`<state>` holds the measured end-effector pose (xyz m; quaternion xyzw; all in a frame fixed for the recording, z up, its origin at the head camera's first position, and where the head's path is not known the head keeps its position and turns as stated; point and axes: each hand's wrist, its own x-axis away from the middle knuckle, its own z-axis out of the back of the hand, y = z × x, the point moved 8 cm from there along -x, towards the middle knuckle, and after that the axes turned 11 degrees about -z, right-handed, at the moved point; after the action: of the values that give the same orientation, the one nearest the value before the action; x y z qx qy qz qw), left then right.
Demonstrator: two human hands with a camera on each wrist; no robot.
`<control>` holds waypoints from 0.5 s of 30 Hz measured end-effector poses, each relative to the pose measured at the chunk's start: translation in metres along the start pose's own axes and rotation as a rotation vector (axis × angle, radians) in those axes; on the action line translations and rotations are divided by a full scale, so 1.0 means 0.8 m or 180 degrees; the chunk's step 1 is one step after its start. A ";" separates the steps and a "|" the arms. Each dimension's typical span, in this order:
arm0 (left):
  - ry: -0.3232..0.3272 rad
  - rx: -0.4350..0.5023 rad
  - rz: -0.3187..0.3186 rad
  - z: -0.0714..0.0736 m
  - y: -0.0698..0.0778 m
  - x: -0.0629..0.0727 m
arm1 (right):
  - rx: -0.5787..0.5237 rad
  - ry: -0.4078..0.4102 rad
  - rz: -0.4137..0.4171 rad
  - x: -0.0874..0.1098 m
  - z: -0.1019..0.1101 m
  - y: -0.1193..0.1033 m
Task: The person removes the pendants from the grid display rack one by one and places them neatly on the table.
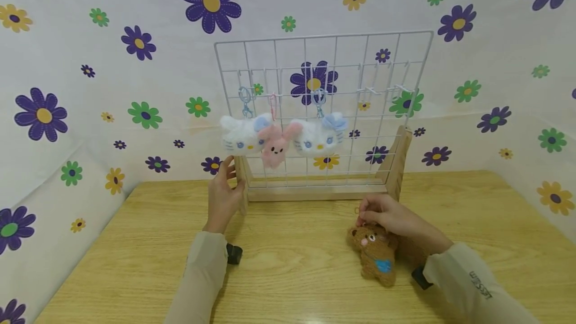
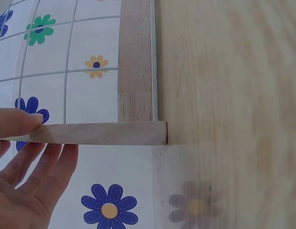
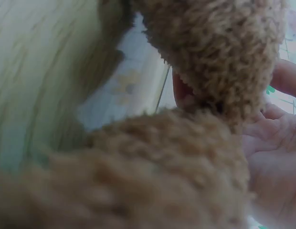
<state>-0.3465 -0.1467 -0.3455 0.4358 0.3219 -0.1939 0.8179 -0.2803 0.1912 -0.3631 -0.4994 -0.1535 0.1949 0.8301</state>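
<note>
We find the left hand point(image 1: 224, 195) clamped on the wooden side piece point(image 2: 105, 133) at the rack's left end, thumb on one face, fingers on the other. The right hand point(image 1: 388, 215) pinches the top of the brown bear point(image 1: 377, 256), near right of the rack, beside a small orange loop point(image 1: 357, 210); whether the bear's weight is on the table point(image 1: 292, 256) we cannot tell. A second brown plush point(image 1: 411, 251) sits just right of it, partly hidden.

Risks, our judgement: so small a pinch could let the bear twist or slip; crowded fur could drag the second plush along; a left-hand tug could tilt the rack, swinging the pink rabbit point(image 1: 275, 149) into the cat heads point(image 1: 320, 139).
</note>
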 end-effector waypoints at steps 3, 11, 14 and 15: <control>0.0003 0.0005 0.0014 0.000 0.000 0.000 | 0.0043 0.0032 -0.0085 0.000 0.001 0.003; 0.0000 0.0011 0.0012 0.000 0.000 0.001 | 0.0269 0.0190 -0.0180 0.005 0.015 -0.009; 0.0003 0.0010 -0.0010 0.001 0.001 0.000 | 0.0293 0.0256 -0.0152 0.007 0.026 -0.017; 0.0002 0.0009 -0.0010 0.001 0.001 0.000 | 0.0302 0.0275 -0.0154 0.007 0.029 -0.020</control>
<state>-0.3457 -0.1469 -0.3452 0.4365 0.3226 -0.1954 0.8169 -0.2833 0.2054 -0.3382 -0.4636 -0.1201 0.1601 0.8632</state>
